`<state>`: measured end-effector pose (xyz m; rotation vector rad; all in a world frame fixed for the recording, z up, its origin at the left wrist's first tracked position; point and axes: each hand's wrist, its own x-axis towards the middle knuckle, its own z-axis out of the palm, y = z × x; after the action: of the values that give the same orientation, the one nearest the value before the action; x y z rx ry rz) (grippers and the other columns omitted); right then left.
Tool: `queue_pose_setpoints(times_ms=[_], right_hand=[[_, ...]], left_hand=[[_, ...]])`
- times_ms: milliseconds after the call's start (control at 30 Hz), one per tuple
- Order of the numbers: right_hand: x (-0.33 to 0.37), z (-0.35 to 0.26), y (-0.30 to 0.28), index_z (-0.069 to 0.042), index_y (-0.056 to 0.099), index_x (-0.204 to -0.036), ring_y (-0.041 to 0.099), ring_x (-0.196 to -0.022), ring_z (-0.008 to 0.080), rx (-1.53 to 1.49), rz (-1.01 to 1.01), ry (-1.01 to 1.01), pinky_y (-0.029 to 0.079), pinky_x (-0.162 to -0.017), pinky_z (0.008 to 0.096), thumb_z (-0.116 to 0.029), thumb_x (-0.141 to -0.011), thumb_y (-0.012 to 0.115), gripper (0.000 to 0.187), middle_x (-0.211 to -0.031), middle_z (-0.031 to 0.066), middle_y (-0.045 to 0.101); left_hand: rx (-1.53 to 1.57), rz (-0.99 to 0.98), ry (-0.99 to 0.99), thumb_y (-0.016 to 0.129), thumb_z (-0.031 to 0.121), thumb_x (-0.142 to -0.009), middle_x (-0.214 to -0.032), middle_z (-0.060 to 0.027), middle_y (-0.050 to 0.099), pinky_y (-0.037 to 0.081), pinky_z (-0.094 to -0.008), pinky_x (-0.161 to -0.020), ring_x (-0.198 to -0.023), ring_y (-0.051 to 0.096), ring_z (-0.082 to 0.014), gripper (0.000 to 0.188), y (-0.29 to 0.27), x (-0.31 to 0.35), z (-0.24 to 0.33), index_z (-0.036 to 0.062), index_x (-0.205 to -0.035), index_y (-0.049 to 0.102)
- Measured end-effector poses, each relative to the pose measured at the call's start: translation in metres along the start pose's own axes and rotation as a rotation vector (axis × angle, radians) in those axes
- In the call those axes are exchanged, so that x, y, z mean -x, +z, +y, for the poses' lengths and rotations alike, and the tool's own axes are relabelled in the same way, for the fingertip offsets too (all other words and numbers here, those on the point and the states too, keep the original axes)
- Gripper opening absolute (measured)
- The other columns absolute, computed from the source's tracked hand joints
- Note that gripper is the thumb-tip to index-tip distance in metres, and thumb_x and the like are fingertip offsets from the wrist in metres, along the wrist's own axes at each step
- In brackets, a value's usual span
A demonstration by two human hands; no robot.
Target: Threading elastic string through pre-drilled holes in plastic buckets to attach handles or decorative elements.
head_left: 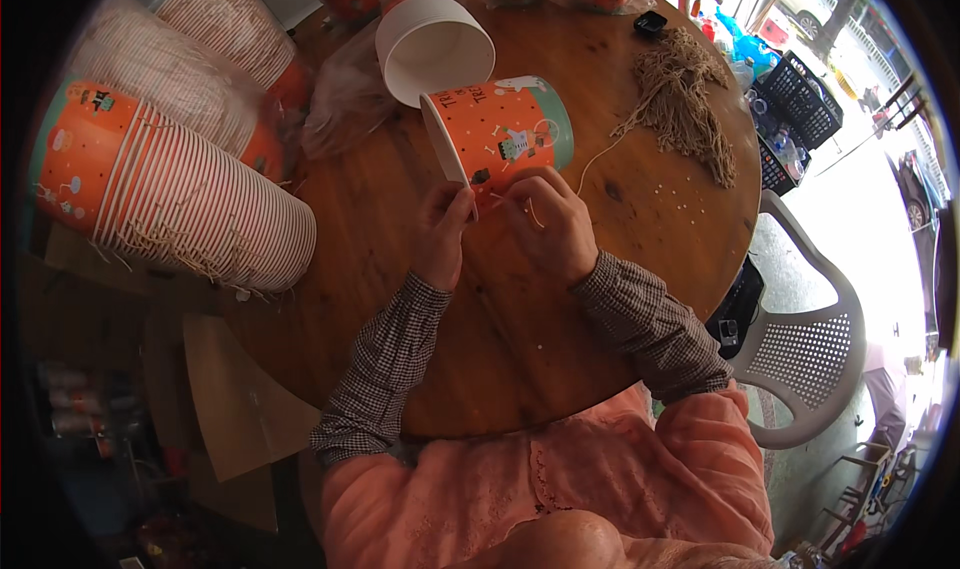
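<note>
An orange paper bucket [500, 134] with a green base band and cartoon figures lies tilted on its side in front of me, its mouth to the left. My left hand [445, 231] is closed, thumb and fingers pinching the bucket's rim. Against the bucket's printed side, my right hand [555, 231] is closed in a pinch on a thin pale cord [535, 214], whose short end sticks out by the fingers. Just beyond stands a white-lined bucket [437, 51], tipped with its open mouth towards me. Whether the cord passes through the bucket wall is hidden by the fingers.
Nested orange buckets [200, 184] lean at the left beside plastic-wrapped stacks [170, 59]. A bundle of beige cords [685, 104] lies at the table's right, one strand trailing towards my right hand. A grey plastic chair [810, 354] and black crates [800, 104] stand to the right.
</note>
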<state>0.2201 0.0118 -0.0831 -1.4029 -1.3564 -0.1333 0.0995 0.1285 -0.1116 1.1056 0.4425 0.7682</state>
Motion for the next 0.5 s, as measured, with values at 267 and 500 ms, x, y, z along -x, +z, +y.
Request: queue_pose_setpoints(times_ms=[267,500], right_hand=[[0.0005,0.0025,0.0003,-0.003,0.060,-0.087,0.062,-0.090,0.0288,0.026,0.004,0.077,0.052,-0.075,0.0360,-0.005,-0.080,0.068,0.010,-0.100,0.0116,0.061],[-0.0004,0.0012,-0.0009,-0.003,0.060,-0.086,0.060,-0.091,0.0289,0.066,0.003,0.071,0.050,-0.077,0.0367,-0.004,-0.079,0.068,0.010,-0.098,0.0109,0.060]], left_hand=[[-0.019,-0.013,0.040,0.059,0.013,-0.095,-0.086,-0.0003,0.059,0.043,-0.0219,-0.072,-0.078,0.053,-0.0073,0.011,0.0037,0.0030,0.0004,0.0026,-0.099,0.058],[-0.017,-0.049,0.034,0.056,0.013,-0.097,-0.094,-0.0012,0.060,0.045,-0.0236,-0.076,-0.082,0.054,-0.0083,0.020,0.0076,0.0043,-0.0015,-0.0003,-0.112,0.057]])
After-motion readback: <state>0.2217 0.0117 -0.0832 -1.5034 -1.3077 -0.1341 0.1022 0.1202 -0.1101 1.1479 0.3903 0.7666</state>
